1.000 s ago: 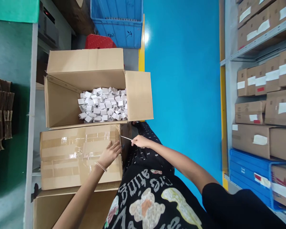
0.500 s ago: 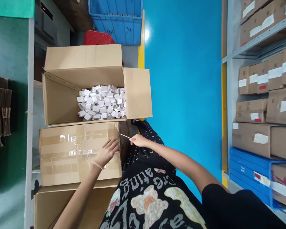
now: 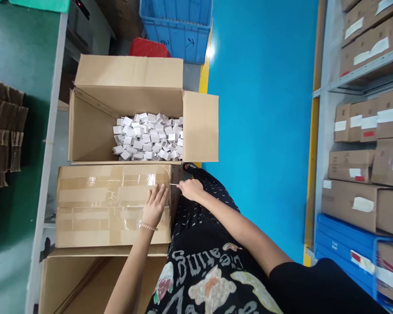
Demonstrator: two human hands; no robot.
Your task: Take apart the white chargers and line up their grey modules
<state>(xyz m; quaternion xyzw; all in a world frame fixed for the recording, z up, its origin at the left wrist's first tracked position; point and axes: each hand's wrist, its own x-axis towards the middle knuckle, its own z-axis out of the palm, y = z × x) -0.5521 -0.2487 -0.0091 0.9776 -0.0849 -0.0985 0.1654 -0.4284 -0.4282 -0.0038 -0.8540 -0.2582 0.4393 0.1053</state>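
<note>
A closed cardboard carton (image 3: 85, 192) with shiny clear tape over its top lies before me. My left hand (image 3: 155, 205) rests flat on its right part, fingers stretched out and holding nothing. Beside the carton's right end, my right hand (image 3: 190, 189) is closed on a thin pale tool (image 3: 173, 184), perhaps a blade. The tool's tip points left at the carton's edge, close to my left fingertips; I cannot tell whether it touches. Just beyond stands an open carton (image 3: 201, 126) with many small white box-shaped pieces (image 3: 147, 137) inside.
Nearest me on the left is another open carton (image 3: 62, 279). A blue crate (image 3: 183, 41) and a red object (image 3: 149, 48) stand at the back. To the left runs a green-topped table (image 3: 36, 56) with stacked cardboard (image 3: 3, 131). Shelves at right hold labelled boxes (image 3: 350, 198).
My left hand has straightened its fingers and now lies flat on the taped carton. The tool in my right hand has turned from slanting to nearly level. The whole view has shifted slightly.
</note>
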